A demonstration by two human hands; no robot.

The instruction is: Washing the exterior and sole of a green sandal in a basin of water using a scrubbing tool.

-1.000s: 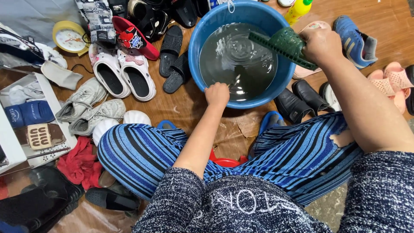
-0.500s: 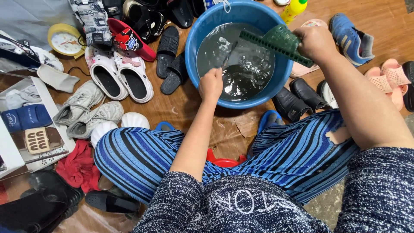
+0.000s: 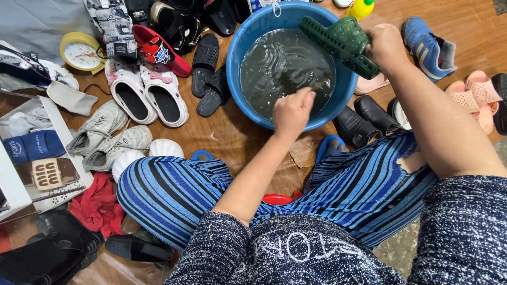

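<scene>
Blue plastic round basin [image 3: 242, 50], filled with dark, rippling water [image 3: 285, 68], stands on the brown wooden floor [image 3: 232, 137] directly ahead of the seated person's blue striped trousers [image 3: 174, 195]. The right hand [image 3: 384, 48] is closed in a fist grip on a dark green perforated plastic sandal [image 3: 340, 42], held tilted above the basin's far right rim, clear of the water. The left hand [image 3: 293, 112] hovers over the near rim with fingers curled together into a loose fist; whether it pinches anything cannot be told.

Step in hand, as judged: rinsing footwear, with the sandal lifted out between dips. The next move would call for lowering the sandal squarely into the water without striking the rim.

Change from the earlier frames: the left hand has drawn back from the water's centre toward the near rim, and the sandal has shifted slightly farther right. White clogs [image 3: 148, 97] and grey sneakers [image 3: 108, 137] remain unmoved.
</scene>
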